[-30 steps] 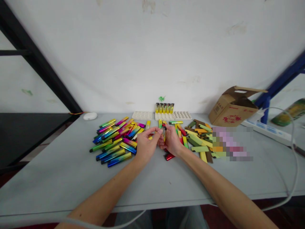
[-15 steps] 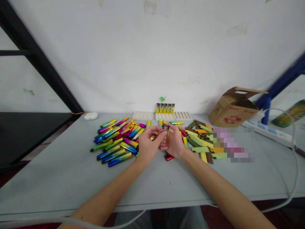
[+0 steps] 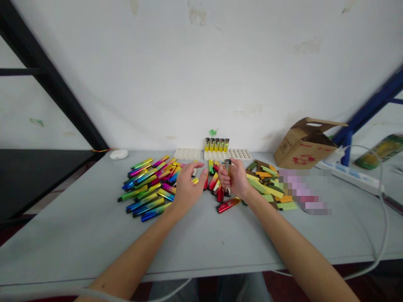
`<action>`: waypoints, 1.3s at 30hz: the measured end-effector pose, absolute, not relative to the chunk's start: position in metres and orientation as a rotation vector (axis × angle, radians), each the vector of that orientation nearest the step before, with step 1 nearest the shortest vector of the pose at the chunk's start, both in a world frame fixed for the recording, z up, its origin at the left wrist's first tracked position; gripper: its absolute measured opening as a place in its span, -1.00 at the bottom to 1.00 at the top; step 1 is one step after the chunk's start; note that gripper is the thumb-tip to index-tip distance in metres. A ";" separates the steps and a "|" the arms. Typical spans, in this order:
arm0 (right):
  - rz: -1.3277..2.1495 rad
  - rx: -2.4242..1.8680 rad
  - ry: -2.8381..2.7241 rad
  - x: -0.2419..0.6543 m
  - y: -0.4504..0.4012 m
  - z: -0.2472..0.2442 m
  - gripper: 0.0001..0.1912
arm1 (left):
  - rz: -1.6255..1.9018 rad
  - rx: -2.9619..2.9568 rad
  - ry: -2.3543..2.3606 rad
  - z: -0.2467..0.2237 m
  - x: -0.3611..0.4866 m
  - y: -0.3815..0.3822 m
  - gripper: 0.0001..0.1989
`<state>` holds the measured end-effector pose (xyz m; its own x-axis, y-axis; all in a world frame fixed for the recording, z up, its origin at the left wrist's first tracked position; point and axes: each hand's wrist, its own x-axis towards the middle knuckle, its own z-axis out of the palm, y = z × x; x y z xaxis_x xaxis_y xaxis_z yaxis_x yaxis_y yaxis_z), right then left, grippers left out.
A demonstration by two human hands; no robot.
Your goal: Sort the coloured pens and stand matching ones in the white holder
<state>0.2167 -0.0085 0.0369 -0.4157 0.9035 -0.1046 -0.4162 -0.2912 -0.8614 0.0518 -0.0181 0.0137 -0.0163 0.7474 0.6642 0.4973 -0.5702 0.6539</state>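
My right hand is wrapped around a lighter, its metal top upright by the thumb. Fingers cover most of its body. To the left, my left hand is held apart with fingers and thumb spread and nothing between them. Beside it lies a pile of shiny multicoloured lighters. Several red lighters lie below and around my right hand. Behind the hands, a row of yellow lighters stands upright in the middle white holed tray.
White holed trays flank the middle one against the wall. On the right lie green, yellow and brown lighters, a cardboard box and a power strip. A white earbud case sits at the back left.
My hands were together at the lighter; now they have separated. My left hand has let go and moved left, opening. My right hand keeps the lighter, gripped in a closed fist.
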 end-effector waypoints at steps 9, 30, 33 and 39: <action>1.870 -0.775 -0.898 0.231 -0.001 0.039 -0.55 | 1.425 2.434 1.336 0.005 0.040 -0.013 -0.81; 1.945 -0.783 -0.859 0.220 -0.004 0.037 -0.65 | 1.342 2.457 1.356 0.007 0.041 -0.017 -0.79; 2.002 -0.710 -0.841 0.222 -0.005 0.036 -0.63 | 1.336 2.471 1.357 0.007 0.041 -0.017 -0.80; 2.220 -0.428 -0.789 0.229 -0.008 0.035 -0.61 | 1.276 2.502 1.371 0.006 0.042 -0.017 -0.80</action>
<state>0.2287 -0.0076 0.0353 -0.6782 0.7322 -0.0633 -0.5278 -0.5452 -0.6513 0.0425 -0.0167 0.0059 0.2820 0.7089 0.6465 0.6957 -0.6151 0.3710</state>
